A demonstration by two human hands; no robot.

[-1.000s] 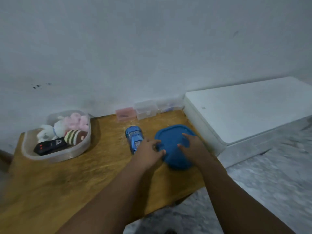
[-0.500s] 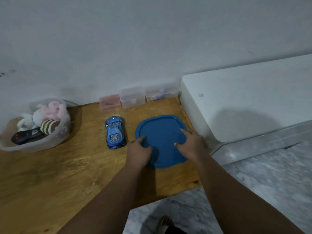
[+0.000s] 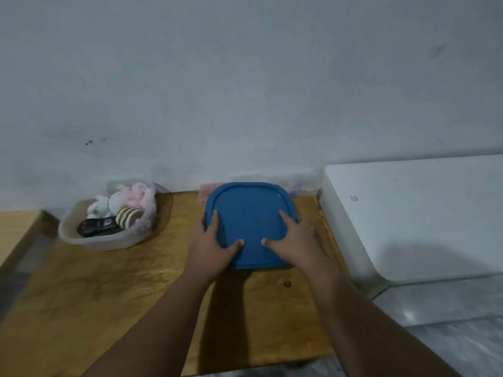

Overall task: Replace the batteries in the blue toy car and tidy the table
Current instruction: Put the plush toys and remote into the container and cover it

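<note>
Both hands grip the blue lid (image 3: 249, 221) above the wooden table (image 3: 114, 289): the left hand (image 3: 211, 250) clasps its 9 o'clock edge, the right hand (image 3: 295, 240) its 3 o'clock edge, thumbs on top. The blue toy car is out of sight. At 9 o'clock sits a clear tub (image 3: 109, 242) holding plush toys (image 3: 128, 200) and a black remote (image 3: 96, 226).
</note>
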